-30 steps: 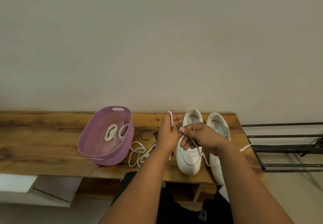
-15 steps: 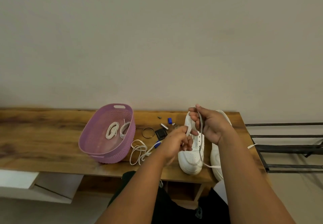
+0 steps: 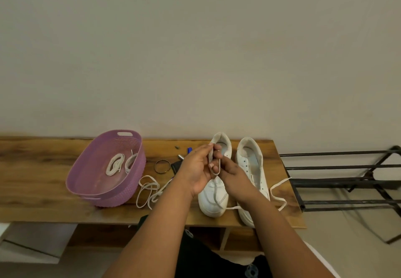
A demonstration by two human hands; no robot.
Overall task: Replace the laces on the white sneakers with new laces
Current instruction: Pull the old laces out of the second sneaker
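above the left sneaker (image 3: 213, 193), left hand (image 3: 198, 169) now raised, pinching the lace loop (image 3: 214, 162); right hand (image 3: 233, 172) lowered, grip unclear

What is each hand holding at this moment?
Left hand: closed on the lace, folded into a loop.
Right hand: fingers on the same lace; the grip cannot be told.

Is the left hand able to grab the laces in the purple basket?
Probably yes, once it lets go: the left hand is busy holding a lace, but the basket is open-topped, with nothing between it and the coiled laces.
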